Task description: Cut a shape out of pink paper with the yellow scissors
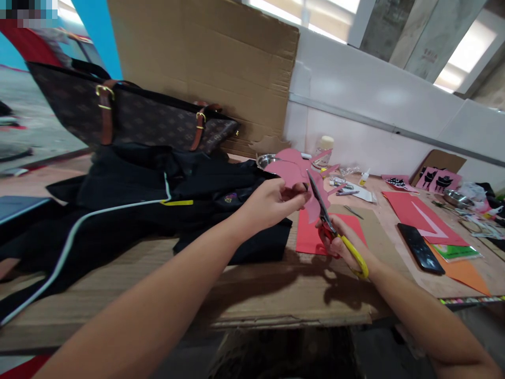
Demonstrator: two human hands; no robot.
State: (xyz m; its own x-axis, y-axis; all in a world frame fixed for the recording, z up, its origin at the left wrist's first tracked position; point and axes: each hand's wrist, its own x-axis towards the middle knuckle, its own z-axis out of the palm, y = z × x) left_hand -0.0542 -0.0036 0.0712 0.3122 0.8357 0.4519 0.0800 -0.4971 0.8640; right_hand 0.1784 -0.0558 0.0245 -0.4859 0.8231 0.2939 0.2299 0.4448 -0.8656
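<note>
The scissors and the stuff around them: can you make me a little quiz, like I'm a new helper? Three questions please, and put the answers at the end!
1. Fill in the gap: the yellow-handled scissors are in the person's own ____ hand.

2. True or false: the brown monogram tote bag is on the right side of the picture.

3. What colour is the paper cutout held up beside the scissors?
A) green
B) pink
C) blue

Key:
1. Right: the right hand grips them.
2. False: it is on the left side.
3. B, pink.
</note>
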